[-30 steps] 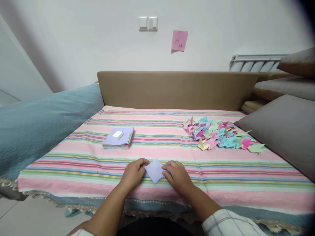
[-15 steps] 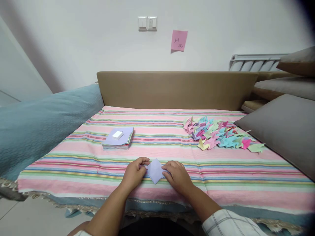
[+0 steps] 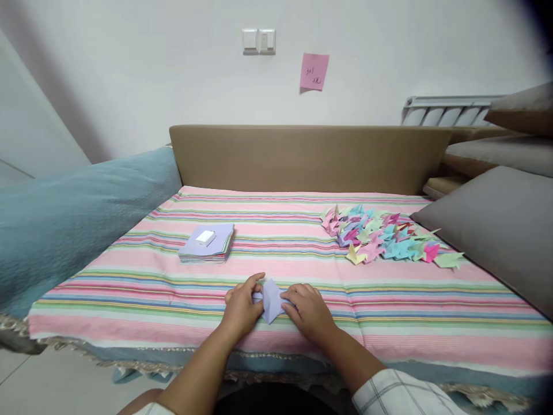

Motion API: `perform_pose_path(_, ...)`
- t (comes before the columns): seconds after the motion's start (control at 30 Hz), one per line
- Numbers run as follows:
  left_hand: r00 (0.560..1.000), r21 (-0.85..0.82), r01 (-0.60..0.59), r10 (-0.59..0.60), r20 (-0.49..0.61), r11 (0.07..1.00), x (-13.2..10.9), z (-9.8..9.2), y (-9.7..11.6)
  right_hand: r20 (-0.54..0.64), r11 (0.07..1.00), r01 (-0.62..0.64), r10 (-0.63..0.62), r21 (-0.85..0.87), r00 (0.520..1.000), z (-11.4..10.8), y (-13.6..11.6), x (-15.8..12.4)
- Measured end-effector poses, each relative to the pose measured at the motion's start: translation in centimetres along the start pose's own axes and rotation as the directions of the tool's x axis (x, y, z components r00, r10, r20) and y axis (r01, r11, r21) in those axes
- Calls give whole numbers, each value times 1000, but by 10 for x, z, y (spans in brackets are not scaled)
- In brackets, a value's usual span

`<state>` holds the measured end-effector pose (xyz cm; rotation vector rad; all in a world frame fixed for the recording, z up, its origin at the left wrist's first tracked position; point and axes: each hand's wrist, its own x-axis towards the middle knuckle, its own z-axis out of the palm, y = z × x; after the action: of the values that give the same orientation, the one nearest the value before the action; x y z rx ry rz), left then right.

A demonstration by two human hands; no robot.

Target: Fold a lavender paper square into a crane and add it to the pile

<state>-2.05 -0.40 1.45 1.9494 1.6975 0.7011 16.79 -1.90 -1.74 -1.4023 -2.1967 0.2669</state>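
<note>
A piece of folded lavender origami paper lies between my two hands near the front of the striped cloth, a diamond shape with narrow flaps out to the sides. My left hand pinches its left side, thumb low on the paper and index finger raised and bent above it. On the other side, my right hand grips the right flap between thumb and fingers. Parts of both flaps are hidden under my fingers.
A stack of square coloured paper stands at the left with a small white box on top. Many folded paper cranes are heaped at the right, beside a grey cushion. A brown backrest runs behind.
My left hand has moved slightly right onto the paper, its index finger lifting. The diamond's left side is now folded inward, making it look narrower. My right hand has shifted slightly left.
</note>
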Motion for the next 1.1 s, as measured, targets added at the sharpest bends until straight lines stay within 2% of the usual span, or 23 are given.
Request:
perform_pose_path(0.27,999,84,-15,19,-44,996,0,7,2,16,1000,-15,15,-16,1000,0,-4,1)
perform_pose_path(0.4,993,87,-88,95,-74,992,5,9,1,28,999,-21,22,-28,999,-1,-4,1)
perform_pose_path(0.63,973,-10,-230,230,36,973,15,11,-6,47,999,-14,15,-31,999,-2,-4,0)
perform_pose_path(0.83,950,-72,-294,300,91,953,21,12,-11,49,1000,-21,23,-23,999,-3,-6,0)
perform_pose_path(1.1,921,-171,-381,389,18,909,19,10,-9,45,1000,-17,18,-17,999,-4,-6,1)
